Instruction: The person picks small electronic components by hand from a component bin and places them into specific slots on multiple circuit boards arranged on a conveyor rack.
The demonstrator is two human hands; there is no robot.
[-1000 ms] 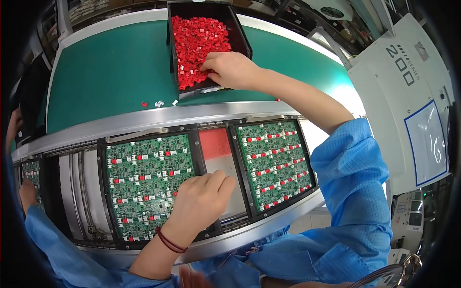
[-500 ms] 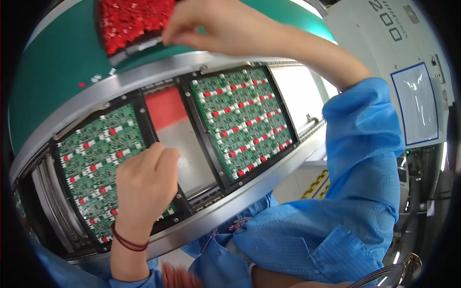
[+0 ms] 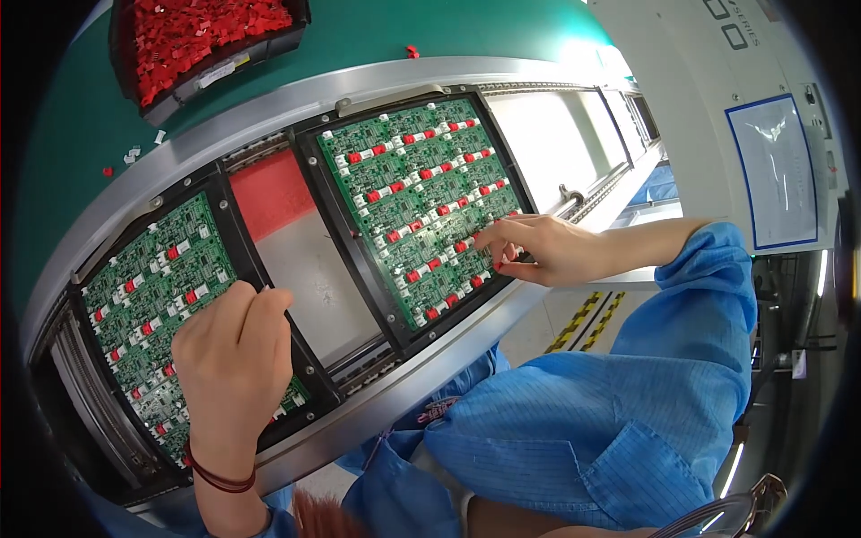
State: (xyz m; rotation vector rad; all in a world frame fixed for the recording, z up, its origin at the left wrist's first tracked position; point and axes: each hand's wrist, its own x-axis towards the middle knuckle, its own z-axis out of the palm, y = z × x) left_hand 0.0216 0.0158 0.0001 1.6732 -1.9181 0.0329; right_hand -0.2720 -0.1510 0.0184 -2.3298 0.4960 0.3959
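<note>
My right hand (image 3: 529,247) is over the right edge of a green circuit-board panel (image 3: 413,215), its fingers bent and pinched close to the board. Red parts show beside the fingertips, but whether one is held is hidden. Rows of small red and white connectors stand on this panel, which sits in a black frame. My left hand (image 3: 235,350) is closed, thumb against the fingers, above the near right part of a second green panel (image 3: 148,278). What it holds, if anything, cannot be made out. That panel also carries red and white connectors, and the hand covers some of them.
A black bin (image 3: 211,76) heaped with small red parts rests on the green surface (image 3: 359,31) beyond the metal rail (image 3: 296,94). Loose white bits (image 3: 133,154) and a red piece (image 3: 412,52) lie there. A red patch (image 3: 269,197) shows between the frames.
My right hand has come from the red parts bin down to the right panel's edge. The left hand stays closed over the left panel. The whole view has shifted slightly.
</note>
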